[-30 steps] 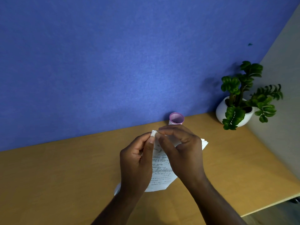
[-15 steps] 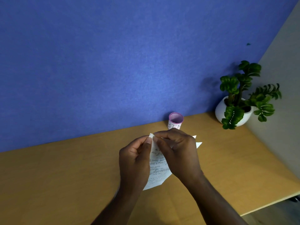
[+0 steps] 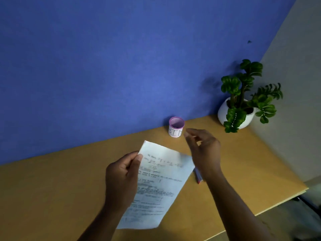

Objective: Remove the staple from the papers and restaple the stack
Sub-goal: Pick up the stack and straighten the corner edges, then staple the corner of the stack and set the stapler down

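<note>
At the left of the action, the left hand [image 3: 124, 178] is clamped on the papers [image 3: 157, 185], thumb pressed on the front face near the upper left edge, fingers curled behind. The stack is held up above the middle of the desk [image 3: 52, 188], tilted, with its printed side toward the camera. No staple can be made out on the sheets at this size. Because the sheets are pinched at one edge only, they could fan out or slip out of line, which would make a clean restaple harder.

Behind the papers, at the back edge of the desk against the blue wall [image 3: 121, 58], stands a small cup [image 3: 176, 126] with a pink rim and lettering that looks like "BIN".

Just right of that cup hovers the right hand [image 3: 202, 148], fingertips drawn close together as though pinching something tiny; whether a staple sits between them I cannot tell. If it does, a release short of the cup would drop it onto the desk, where it is easy to lose.

Under that hand, a slim red-tipped object [image 3: 198, 176] lies on the desk, partly hidden. A potted plant [image 3: 243, 101] sits in the back right corner.
</note>
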Available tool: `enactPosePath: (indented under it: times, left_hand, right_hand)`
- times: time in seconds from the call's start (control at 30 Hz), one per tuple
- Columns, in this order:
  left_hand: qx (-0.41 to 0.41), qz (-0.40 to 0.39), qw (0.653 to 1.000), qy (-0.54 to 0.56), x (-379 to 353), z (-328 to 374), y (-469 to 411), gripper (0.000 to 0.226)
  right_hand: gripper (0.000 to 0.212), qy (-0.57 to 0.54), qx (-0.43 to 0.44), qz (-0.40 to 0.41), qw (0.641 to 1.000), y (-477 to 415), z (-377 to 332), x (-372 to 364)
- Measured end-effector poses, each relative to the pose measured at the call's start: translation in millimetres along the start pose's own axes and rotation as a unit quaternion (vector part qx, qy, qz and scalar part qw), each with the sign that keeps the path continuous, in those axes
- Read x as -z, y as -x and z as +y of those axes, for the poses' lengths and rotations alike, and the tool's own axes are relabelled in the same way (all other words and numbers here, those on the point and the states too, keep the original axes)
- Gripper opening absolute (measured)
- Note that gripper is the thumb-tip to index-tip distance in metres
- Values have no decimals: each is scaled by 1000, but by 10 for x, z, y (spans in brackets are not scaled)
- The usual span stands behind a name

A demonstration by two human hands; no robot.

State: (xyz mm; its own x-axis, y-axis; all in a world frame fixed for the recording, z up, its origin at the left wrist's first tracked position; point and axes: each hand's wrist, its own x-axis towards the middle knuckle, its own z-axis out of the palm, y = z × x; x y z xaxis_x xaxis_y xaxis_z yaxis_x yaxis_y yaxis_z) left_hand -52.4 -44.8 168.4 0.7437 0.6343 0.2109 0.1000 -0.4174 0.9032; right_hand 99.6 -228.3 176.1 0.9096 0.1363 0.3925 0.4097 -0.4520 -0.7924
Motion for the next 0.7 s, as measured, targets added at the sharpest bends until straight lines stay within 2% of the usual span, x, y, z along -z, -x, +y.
enactPosePath:
  times: [0.07,0.13,0.2,0.27,0.4,0.53,0.63,0.7]
  left_hand:
    - [5,10,1000,-22,50,-44,-47,25]
    - [13,17,999,-37,70,-84,-88,24]
    - [22,15,998,-49,56,-152,-112,28]
    - [36,13,998,-53,38,-216,-130,32]
    - [48,13,997,-62,4,-262,-171,35]
    - [64,9,996,-59,1,-276,-208,33]
    - [81,-1,996,-45,12,-270,-244,31]
    - [89,-10,995,-35,22,-241,-264,31]
  right_hand:
    - [16,129,-28,11,991,-141,547,80]
    - [18,218,-114,-59,967,-169,1060,84]
    - [20,245,-218,-147,933,-101,1422,31]
    - [22,246,-276,-207,906,12,1644,-56]
    - [28,304,-287,-256,871,209,1783,-270]
    - [33,373,-270,-256,850,334,1883,-457]
    - [24,376,-269,-258,848,389,1990,-516]
    - [24,338,-303,-249,856,359,1999,-494]
